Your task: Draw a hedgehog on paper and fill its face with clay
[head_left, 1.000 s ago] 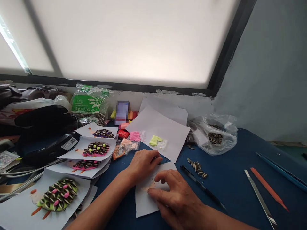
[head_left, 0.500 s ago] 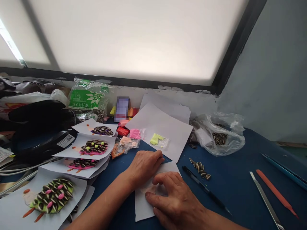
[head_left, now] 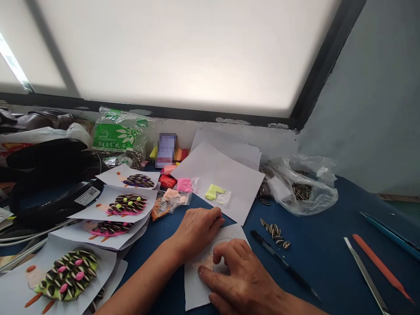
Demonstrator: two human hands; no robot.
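A small white sheet of paper (head_left: 197, 297) lies on the blue table in front of me, with a curved drawn outline and a thin patch of peach clay (head_left: 205, 262). My right hand (head_left: 243, 273) is over the sheet, its thumb pressing the edge of the clay and its index finger arched apart from the thumb. At the sheet's upper left edge rests my left hand (head_left: 198, 232), fingers curled in; whatever may be inside them is hidden. Just right of the paper are a black pen (head_left: 282, 262) and several loose sunflower seeds (head_left: 274, 232).
Sheets bearing clay-and-seed hedgehogs (head_left: 65, 273) overlap on the left. Behind my hands are pink clay (head_left: 184, 184), yellow-green clay (head_left: 215, 191) and blank paper (head_left: 216, 162). A seed bag (head_left: 315, 203), an orange tool (head_left: 382, 267) and tweezers (head_left: 365, 273) lie to the right.
My right thumb has stayed at the peach clay while the hand's fingers shifted slightly right and down, showing more of the drawn outline. My left hand stays in place.
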